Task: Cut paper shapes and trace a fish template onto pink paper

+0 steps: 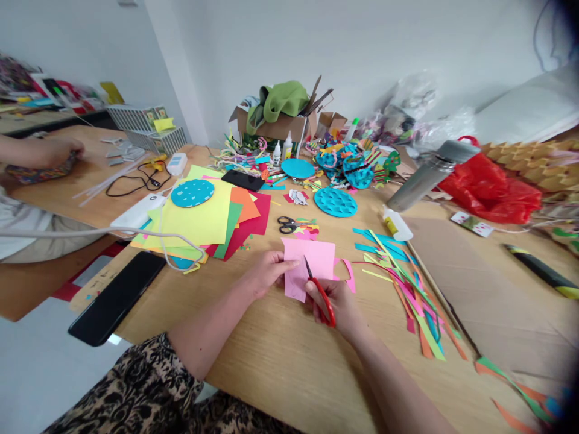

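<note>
My left hand (270,271) pinches the left edge of a light pink sheet of paper (316,252), its thumb lying on top. Faint drawn lines show near the paper's lower left part. In my right hand (338,301) is a pair of red-handled scissors (322,295), the blades pointing up and left over the sheet. Whether the blades are apart cannot be made out. Just right of the sheet lies a bright pink paper offcut (349,276). Beyond the paper rests a second pair of scissors with black handles (287,225), beside small coloured scraps.
Coloured sheets (199,223) are stacked at left, near a black phone (117,298) at the table edge. Paper strips (418,295) and a stick (441,295) lie at right. A metal bottle (420,181) stands behind them. A co-worker's arm (40,150) shows far left.
</note>
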### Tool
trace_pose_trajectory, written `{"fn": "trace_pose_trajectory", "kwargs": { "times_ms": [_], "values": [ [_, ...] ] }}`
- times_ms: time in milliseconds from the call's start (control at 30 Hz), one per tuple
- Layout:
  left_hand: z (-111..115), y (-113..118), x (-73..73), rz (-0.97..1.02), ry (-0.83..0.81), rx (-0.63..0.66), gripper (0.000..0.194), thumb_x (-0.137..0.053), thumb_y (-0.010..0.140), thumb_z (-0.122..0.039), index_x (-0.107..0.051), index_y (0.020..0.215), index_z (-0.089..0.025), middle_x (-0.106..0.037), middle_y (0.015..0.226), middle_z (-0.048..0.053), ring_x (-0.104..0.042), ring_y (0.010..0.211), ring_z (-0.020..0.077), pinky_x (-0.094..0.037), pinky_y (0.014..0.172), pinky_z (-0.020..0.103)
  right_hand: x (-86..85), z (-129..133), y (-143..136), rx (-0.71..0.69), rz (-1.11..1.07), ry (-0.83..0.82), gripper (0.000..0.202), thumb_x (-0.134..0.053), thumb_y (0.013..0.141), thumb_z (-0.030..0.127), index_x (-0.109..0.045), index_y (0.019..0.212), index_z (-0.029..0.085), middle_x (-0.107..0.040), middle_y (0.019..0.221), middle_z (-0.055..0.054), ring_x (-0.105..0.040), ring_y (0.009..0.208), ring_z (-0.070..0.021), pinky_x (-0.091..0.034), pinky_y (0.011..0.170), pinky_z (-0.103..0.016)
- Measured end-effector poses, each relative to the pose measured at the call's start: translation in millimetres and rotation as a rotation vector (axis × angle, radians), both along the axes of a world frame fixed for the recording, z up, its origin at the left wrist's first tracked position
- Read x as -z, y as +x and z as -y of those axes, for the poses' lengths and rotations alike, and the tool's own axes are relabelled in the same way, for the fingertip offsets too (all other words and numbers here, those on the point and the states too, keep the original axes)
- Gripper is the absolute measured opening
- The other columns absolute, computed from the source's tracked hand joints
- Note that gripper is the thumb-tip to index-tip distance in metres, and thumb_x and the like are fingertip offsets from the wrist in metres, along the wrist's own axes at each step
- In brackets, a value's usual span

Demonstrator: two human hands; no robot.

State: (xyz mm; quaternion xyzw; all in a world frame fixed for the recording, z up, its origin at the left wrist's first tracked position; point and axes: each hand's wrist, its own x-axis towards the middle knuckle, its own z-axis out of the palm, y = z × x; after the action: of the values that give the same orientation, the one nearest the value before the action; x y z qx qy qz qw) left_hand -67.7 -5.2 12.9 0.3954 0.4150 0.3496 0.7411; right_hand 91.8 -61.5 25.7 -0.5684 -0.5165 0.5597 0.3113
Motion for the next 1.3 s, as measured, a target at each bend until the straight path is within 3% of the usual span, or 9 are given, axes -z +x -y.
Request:
{"fn": "trace_pose_trajectory", "kwargs": {
  "times_ms": [300, 433, 533, 633, 733, 867, 1067, 1200, 1300],
  "values": [
    [-1, -2, 2.8, -0.025, 0.026, 0.022, 0.041, -0.081, 0.058, -0.043, -0.073, 0.084, -0.012, -0.071, 0.077, 0.007, -0.063, 0.066, 0.0165, -0.047, 0.064, 0.028, 1.3, -1, 1, 0.004, -0.013, 0.022, 0.061, -0.058, 0.066, 0.078, -0.050, 0.052, 0.019, -0.048, 0.037, 0.002, -0.041, 0.030, -0.0093, -0.028, 0.032, -0.021],
    [0, -2, -1.3, 0.023, 0.018, 0.065, 0.041, -0.083, 0.055, -0.037, -0.072, 0.085, -0.012, -0.071, 0.081, 0.007, -0.064, 0.069, 0.0170, -0.048, 0.067, 0.029, 5.1, -1, 3, 0.040, -0.003, 0.096, 0.058, -0.059, 0.069, 0.075, -0.049, 0.053, 0.020, -0.049, 0.040, 0.001, -0.043, 0.033, -0.0105, -0.029, 0.035, -0.023],
    [-2, -2, -1.2, 0.035, 0.100, 0.031, 0.035, -0.082, 0.058, -0.033, -0.071, 0.084, -0.012, -0.071, 0.083, 0.006, -0.064, 0.071, 0.0165, -0.049, 0.070, 0.029, 8.6, 1, 5, 0.041, 0.108, 0.188, 0.056, -0.057, 0.073, 0.072, -0.046, 0.054, 0.021, -0.049, 0.042, 0.001, -0.042, 0.038, -0.0112, -0.028, 0.038, -0.023],
    [-2, -4, -4.0, -0.097, 0.290, -0.078, 0.023, -0.075, 0.068, -0.031, -0.071, 0.084, -0.015, -0.071, 0.081, 0.004, -0.064, 0.074, 0.0173, -0.049, 0.073, 0.030, 14.2, 2, 9, 0.028, 0.318, 0.383, 0.053, -0.056, 0.079, 0.066, -0.043, 0.054, 0.021, -0.046, 0.046, 0.001, -0.040, 0.043, -0.0112, -0.025, 0.042, -0.024],
    [1, -8, -12.3, -0.250, 0.611, -0.223, 0.006, -0.067, 0.077, -0.023, -0.070, 0.080, -0.019, -0.072, 0.092, 0.006, -0.065, 0.089, 0.0190, -0.049, 0.084, 0.032, 17.1, 3, 12, -0.001, 0.563, 0.606, 0.046, -0.056, 0.085, 0.056, -0.047, 0.059, 0.021, -0.048, 0.050, 0.000, -0.040, 0.047, -0.0121, -0.026, 0.047, -0.026],
    [5, -14, -20.1, -0.400, 1.014, -0.318, 0.011, -0.062, 0.082, -0.016, -0.071, 0.080, -0.022, -0.069, 0.111, 0.008, -0.061, 0.108, 0.0197, -0.045, 0.096, 0.034, 12.2, 3, 16, -0.061, 0.779, 0.837, 0.034, -0.053, 0.092, 0.046, -0.058, 0.073, 0.018, -0.061, 0.065, -0.005, -0.053, 0.056, -0.0152, -0.033, 0.054, -0.026],
    [0, -16, -15.5, -0.440, 1.369, -0.443, 0.015, -0.059, 0.083, -0.010, -0.069, 0.085, -0.022, -0.067, 0.114, 0.009, -0.059, 0.109, 0.0206, -0.049, 0.092, 0.040, 5.3, 3, 16, -0.009, 0.906, 1.042, 0.035, -0.047, 0.096, 0.043, -0.064, 0.086, 0.015, -0.065, 0.069, -0.005, -0.060, 0.060, -0.0168, -0.034, 0.053, -0.025],
    [-1, -14, -15.3, -0.400, 1.339, -0.403, 0.015, -0.059, 0.083, -0.010, -0.069, 0.087, -0.021, -0.071, 0.101, 0.008, -0.062, 0.106, 0.0200, -0.048, 0.094, 0.040, 6.4, 4, 17, -0.017, 0.882, 0.993, 0.037, -0.047, 0.095, 0.045, -0.063, 0.081, 0.015, -0.064, 0.068, -0.005, -0.058, 0.058, -0.0158, -0.034, 0.053, -0.025],
    [1, -13, -17.2, -0.364, 1.126, -0.365, 0.011, -0.063, 0.080, -0.015, -0.069, 0.087, -0.020, -0.071, 0.097, 0.007, -0.064, 0.102, 0.0199, -0.051, 0.090, 0.036, 9.4, 4, 17, -0.023, 0.785, 0.876, 0.036, -0.052, 0.092, 0.047, -0.063, 0.077, 0.016, -0.060, 0.064, -0.003, -0.054, 0.053, -0.0139, -0.033, 0.051, -0.024]
  ]
}}
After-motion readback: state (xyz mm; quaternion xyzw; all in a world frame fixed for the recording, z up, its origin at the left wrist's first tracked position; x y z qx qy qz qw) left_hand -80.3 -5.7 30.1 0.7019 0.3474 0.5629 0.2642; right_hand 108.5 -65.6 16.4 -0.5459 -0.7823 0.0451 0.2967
